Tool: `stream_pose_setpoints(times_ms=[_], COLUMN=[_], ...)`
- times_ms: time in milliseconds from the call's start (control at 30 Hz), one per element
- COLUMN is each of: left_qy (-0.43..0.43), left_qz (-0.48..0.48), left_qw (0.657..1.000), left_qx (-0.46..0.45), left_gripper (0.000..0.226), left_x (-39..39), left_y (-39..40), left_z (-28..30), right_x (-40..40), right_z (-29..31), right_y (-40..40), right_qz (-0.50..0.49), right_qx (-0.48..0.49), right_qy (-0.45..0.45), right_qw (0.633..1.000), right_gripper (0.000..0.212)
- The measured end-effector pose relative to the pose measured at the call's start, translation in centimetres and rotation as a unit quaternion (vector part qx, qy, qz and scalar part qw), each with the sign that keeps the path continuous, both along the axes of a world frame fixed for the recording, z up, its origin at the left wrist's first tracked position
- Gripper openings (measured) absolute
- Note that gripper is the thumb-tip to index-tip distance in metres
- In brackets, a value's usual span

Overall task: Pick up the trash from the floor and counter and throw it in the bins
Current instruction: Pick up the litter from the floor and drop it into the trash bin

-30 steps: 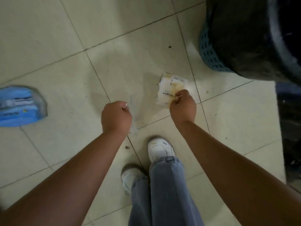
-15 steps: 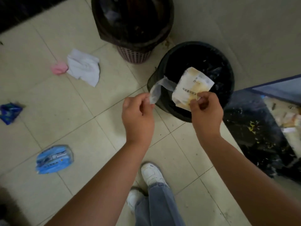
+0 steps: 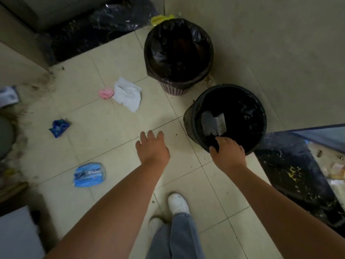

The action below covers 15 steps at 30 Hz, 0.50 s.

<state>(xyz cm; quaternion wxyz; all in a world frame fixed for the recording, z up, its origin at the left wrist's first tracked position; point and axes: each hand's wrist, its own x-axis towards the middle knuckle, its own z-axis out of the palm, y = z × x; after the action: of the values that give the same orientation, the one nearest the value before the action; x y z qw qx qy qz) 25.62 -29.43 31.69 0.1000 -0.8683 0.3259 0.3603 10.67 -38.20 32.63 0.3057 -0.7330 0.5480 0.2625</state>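
Two bins stand on the tiled floor: a black-lined round bin (image 3: 258,107) close to me and a black-bagged basket bin (image 3: 178,36) behind it. A pale wrapper (image 3: 213,123) lies inside the near bin. My right hand (image 3: 227,148) hovers over that bin's near rim, fingers spread, holding nothing. My left hand (image 3: 152,146) is open over bare tile to the left of the bin. Trash on the floor: a white tissue (image 3: 127,94), a pink scrap (image 3: 106,93), a dark blue wrapper (image 3: 58,127) and a light blue packet (image 3: 89,173).
A dark speckled counter edge (image 3: 298,174) runs along the right, with litter on its surface. A wall rises behind the bins. Black plastic (image 3: 104,21) lies at the far left corner. My white shoes (image 3: 177,203) stand on the tiles below my hands.
Both hands have let go: the yellowish wrapper and the clear strip held over the near bin are gone from my fingers, and a wrapper now lies in the bin. The view has risen.
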Motion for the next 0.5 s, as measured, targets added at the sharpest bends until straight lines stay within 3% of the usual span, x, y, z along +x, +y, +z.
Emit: stream_pose_setpoints(times_ms=[100,233,367,500], left_qy=[-0.059,-0.095,-0.089,-0.057], left_qz=[0.029,0.080,0.131,0.174], left_qw=[0.998,0.992,0.987,0.981], left_qx=[0.023,0.025,0.042,0.059], left_gripper=[0.055,0.056,0.057,0.062], left_x=[5.0,10.7,16.6,21.9], left_y=[4.9,10.9,17.6,24.2], left_z=[1.3,1.3,-0.9,-4.0], right_x=[5.1,13.2,22.8,31.1], right_z=[1.4,1.9,0.3,-2.9], right_y=[2.1,5.1,9.9,15.2], right_qz=[0.151,0.273,0.385,0.429], right_qx=[-0.035,-0.072,-0.099,-0.087], right_qy=[0.023,0.006,-0.002,-0.003], right_qw=[0.988,0.959,0.918,0.899], right_gripper=[0.056,0.061,0.063,0.063])
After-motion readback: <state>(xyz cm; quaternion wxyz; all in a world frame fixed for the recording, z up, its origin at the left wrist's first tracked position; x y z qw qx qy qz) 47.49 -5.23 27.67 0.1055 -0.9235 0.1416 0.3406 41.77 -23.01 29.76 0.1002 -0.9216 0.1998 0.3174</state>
